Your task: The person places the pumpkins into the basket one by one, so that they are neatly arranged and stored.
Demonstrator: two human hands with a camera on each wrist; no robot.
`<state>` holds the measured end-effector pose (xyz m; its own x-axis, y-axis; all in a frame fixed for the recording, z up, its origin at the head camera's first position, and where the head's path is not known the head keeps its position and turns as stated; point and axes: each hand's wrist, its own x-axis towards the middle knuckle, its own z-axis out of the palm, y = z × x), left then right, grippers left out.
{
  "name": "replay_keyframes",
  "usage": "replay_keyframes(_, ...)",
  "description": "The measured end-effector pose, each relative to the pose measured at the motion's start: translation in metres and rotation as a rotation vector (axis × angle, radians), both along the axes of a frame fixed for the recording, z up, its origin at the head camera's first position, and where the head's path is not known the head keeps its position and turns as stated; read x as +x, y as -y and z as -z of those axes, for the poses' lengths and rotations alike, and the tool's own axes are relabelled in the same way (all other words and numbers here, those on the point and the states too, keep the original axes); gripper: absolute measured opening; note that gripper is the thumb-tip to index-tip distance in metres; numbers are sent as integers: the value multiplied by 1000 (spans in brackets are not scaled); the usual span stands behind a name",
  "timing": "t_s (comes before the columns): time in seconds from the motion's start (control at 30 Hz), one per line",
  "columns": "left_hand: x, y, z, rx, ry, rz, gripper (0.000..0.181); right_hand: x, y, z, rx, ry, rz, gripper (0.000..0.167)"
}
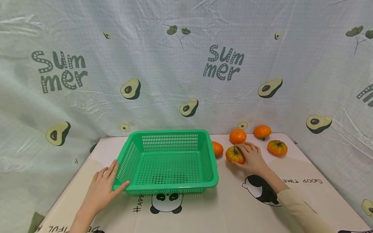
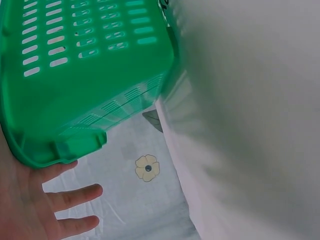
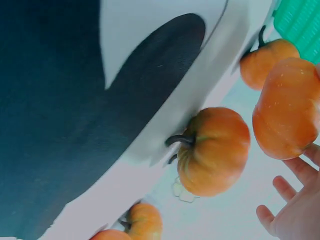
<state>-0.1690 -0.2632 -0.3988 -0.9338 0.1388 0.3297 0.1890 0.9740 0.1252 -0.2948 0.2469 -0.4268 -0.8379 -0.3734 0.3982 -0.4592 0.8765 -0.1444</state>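
Observation:
A green plastic basket (image 1: pixel 167 191) with slotted walls stands on the table, with nothing in it. My left hand (image 1: pixel 100 187) rests on its near left corner, thumb along the front rim and fingers straight at the left side. In the left wrist view the fingers of the left hand (image 2: pixel 30 200) spread beyond the basket rim (image 2: pixel 75 147). To the right of the basket, my right hand (image 1: pixel 253 158) grips a small orange pumpkin (image 1: pixel 234 155) between thumb and fingers. The right wrist view shows this pumpkin (image 3: pixel 287 110) against the right hand (image 3: pixel 302 210), its thumb hidden.
More small pumpkins lie around the right hand: one (image 1: pixel 217 149) beside the basket, one (image 1: pixel 237 136) behind, one (image 1: pixel 262 131) at the table's back edge, one (image 1: pixel 277 148) farther right. Another is partly hidden by the hand. A printed curtain (image 1: pixel 163 77) hangs behind the table.

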Motion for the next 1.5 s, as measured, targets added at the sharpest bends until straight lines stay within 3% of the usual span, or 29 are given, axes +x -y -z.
replay_keyframes(0.3, 0, 0, -1, -20, 13, -2, 83, 7, 14, -12, -34, -121, -73, 67)
replay_keyframes(0.5, 0, 0, -3, -19, 19, 1, 83, 10, 25, -24, -54, -157, -87, 65)
replay_keyframes(0.93, 0, 0, -2, -1, 27, 4, 82, 14, 52, -48, -59, -148, -137, 68)
replay_keyframes(1.5, 0, 0, -2, 9, 52, 7, 83, 0, 86, -55, -36, -150, -226, 66)
